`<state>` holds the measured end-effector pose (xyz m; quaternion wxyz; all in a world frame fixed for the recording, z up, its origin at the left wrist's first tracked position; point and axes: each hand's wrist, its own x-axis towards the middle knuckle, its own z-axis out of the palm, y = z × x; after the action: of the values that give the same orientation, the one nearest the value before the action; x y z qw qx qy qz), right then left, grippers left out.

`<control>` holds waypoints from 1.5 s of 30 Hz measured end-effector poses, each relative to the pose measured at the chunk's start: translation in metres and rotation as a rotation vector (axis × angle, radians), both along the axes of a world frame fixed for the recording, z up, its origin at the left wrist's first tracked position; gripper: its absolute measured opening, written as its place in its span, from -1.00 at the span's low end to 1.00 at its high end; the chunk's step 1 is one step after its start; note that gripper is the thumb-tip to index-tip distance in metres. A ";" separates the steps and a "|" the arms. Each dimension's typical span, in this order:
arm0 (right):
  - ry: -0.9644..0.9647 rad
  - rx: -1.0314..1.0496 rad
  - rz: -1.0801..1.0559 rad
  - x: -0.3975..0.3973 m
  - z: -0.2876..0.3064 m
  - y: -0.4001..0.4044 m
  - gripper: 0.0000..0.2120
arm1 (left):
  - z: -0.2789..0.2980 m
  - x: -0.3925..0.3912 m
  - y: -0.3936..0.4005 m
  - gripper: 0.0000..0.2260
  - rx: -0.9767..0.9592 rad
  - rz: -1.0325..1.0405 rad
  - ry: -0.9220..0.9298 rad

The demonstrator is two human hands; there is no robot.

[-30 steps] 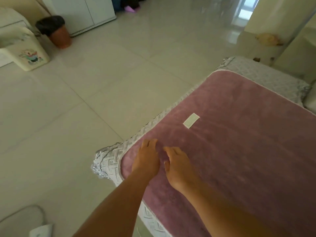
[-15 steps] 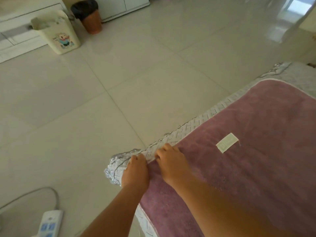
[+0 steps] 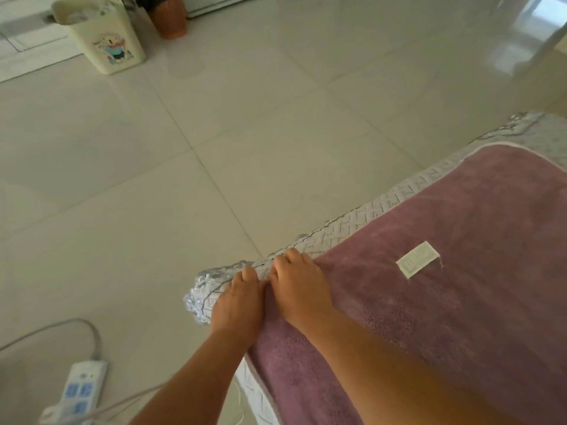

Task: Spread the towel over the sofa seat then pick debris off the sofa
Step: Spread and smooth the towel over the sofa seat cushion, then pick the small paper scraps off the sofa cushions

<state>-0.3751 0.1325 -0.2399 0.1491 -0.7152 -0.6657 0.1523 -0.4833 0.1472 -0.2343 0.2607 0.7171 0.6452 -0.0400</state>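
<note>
Towel (image 3: 445, 302): mauve, flat over sofa (image 3: 362, 216) seat, white label (image 3: 418, 263) face up.
L hand (image 3: 237, 299) & R hand (image 3: 299, 289): side by side at towel's near corner by seat edge, fingers curled down at towel rim; can't tell if pinching it.
Floor: power strip (image 3: 79, 391) w/ cable; cream bin (image 3: 102, 35), brown bin (image 3: 170, 18) far off.

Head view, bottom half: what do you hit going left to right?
Power strip → left hand → right hand → white label on the purple towel.
</note>
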 end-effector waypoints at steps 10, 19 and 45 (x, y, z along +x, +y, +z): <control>0.019 -0.193 0.031 -0.004 0.008 -0.006 -0.68 | 0.004 -0.001 -0.011 -0.74 0.136 -0.234 0.316; 0.362 -0.101 -0.338 0.018 0.088 -0.044 -0.57 | 0.079 0.024 -0.032 -0.56 0.076 -0.051 -0.064; 0.396 0.759 -1.423 0.155 0.404 -0.458 -0.60 | 0.415 0.222 -0.376 -0.65 0.047 -0.767 -0.982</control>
<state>-0.2199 -0.3259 0.1643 0.5553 -0.8264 -0.0218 -0.0903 -0.2618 -0.2285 0.1812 0.4782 0.8380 0.1470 0.2178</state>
